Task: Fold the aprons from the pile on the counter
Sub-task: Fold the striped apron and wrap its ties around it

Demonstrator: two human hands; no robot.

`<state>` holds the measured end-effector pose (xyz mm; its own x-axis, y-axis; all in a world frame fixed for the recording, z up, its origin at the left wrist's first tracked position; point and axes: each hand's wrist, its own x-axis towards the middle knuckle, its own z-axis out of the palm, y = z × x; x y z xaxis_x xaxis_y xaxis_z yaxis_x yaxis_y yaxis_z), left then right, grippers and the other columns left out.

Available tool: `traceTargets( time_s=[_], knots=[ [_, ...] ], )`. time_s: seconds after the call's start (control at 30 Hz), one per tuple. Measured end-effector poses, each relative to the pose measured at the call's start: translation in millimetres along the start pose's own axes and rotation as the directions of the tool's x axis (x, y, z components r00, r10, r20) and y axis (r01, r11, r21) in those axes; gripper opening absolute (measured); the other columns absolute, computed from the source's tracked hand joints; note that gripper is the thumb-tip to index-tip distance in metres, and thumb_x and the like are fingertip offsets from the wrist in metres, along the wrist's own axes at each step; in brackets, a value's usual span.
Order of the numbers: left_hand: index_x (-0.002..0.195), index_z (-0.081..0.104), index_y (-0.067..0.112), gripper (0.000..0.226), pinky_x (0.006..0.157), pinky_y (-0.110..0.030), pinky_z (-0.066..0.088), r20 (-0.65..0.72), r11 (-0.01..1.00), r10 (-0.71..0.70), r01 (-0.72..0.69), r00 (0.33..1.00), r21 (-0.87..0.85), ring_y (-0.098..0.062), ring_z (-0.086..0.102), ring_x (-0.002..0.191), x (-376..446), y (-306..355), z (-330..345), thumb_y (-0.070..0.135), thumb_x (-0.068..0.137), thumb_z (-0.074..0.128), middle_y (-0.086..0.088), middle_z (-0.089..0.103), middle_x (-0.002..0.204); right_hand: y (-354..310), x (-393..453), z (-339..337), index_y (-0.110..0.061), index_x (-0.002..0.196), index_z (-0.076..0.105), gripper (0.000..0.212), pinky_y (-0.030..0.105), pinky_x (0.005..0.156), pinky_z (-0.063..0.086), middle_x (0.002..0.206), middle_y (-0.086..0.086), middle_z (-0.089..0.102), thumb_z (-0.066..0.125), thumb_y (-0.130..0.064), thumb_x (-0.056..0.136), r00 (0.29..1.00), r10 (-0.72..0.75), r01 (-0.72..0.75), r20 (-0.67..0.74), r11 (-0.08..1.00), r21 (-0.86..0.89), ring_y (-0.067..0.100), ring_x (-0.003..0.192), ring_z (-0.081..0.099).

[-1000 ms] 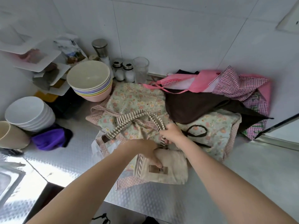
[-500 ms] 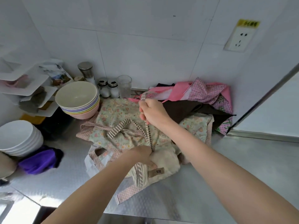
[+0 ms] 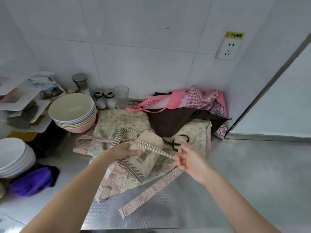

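1. Counter [image 3: 244, 174] of patterned steel fills the lower view, running back to white wall tiles.
2. Aprons lie heaped at the back right: a floral apron [image 3: 117, 121] spread widest, a brown apron [image 3: 170, 121] over it, and pink checked aprons [image 3: 200, 98] against the corner.
3. Stacked pastel bowls [image 3: 72, 111] sit left of the heap; white plates [image 3: 13, 155] and a purple cloth [image 3: 32, 179] lie nearer the left edge.
4. A beige apron [image 3: 148, 158], bundled small with striped trim, rests on the floral one at the heap's front; its small dark label is too blurred to read.
5. The left hand [image 3: 124, 151] grips that bundle's top edge.
6. The right hand [image 3: 188, 160], blurred, pinches the striped strap [image 3: 153, 147], stretched taut between both hands.
7. A wall socket [image 3: 228, 48] carries a yellow sticker [image 3: 234, 34] with Chinese characters, too small to read.
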<state>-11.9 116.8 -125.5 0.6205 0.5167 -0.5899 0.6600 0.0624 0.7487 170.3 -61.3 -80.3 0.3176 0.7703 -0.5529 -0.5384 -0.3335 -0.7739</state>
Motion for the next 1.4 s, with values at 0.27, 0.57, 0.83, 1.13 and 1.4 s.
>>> traceTargets(
  time_s=[0.27,0.57,0.83,1.13,1.4],
  knots=[
    [0.110,0.065,0.004,0.101,0.083,-0.027,0.055,0.171,0.994,0.097,-0.088,0.981,-0.062,-0.021,0.068,0.096,-6,11,5,0.065,0.032,0.084,-0.010,0.070,0.107,63,32,-20,0.002,0.089,0.050,0.020,0.023,0.037,0.051,0.060,0.019,0.060,0.036,-0.007,0.100,0.913,0.402,-0.363,-0.073,0.880,0.306,0.023,0.044,0.063],
    [0.089,0.069,0.025,0.013,0.082,-0.015,0.044,0.472,0.915,0.081,-0.254,0.878,0.315,0.006,0.062,0.077,-30,58,33,0.036,0.083,0.064,0.026,0.066,0.077,27,48,-37,0.018,0.129,0.038,0.039,0.033,0.100,0.034,0.123,0.037,0.047,0.024,-0.006,0.102,0.899,0.226,-0.336,-0.375,0.905,-0.261,0.035,0.117,0.048],
    [0.106,0.063,0.002,0.042,0.064,-0.018,0.040,0.497,0.644,-0.007,-0.376,0.868,0.666,-0.016,0.050,0.080,-22,67,73,0.040,0.086,0.061,-0.007,0.060,0.092,-16,63,15,-0.011,0.074,0.053,0.021,0.015,0.056,0.045,0.066,-0.001,0.057,0.051,-0.015,0.095,0.832,0.512,-0.128,0.214,0.552,-0.824,0.004,0.057,0.054],
    [0.113,0.058,0.007,0.047,0.072,-0.017,0.042,0.348,0.824,0.135,-0.300,0.928,0.480,-0.013,0.052,0.088,-12,51,66,0.042,0.082,0.066,0.002,0.061,0.103,-22,50,38,-0.013,0.052,0.031,0.050,0.026,0.050,0.025,0.053,0.003,0.034,0.049,-0.026,0.097,0.917,-0.066,0.392,0.392,-0.016,-0.920,0.013,0.050,0.035],
    [0.115,0.059,0.011,0.042,0.096,-0.024,0.045,0.282,0.933,0.150,-0.230,0.948,0.277,-0.015,0.058,0.107,-14,44,52,0.034,0.082,0.069,0.000,0.063,0.114,-22,26,36,-0.006,0.097,0.059,0.044,0.033,0.067,0.037,0.097,0.016,0.062,0.032,-0.040,0.101,0.882,-0.202,0.351,0.425,-0.320,-0.880,0.031,0.092,0.060]
  ],
)
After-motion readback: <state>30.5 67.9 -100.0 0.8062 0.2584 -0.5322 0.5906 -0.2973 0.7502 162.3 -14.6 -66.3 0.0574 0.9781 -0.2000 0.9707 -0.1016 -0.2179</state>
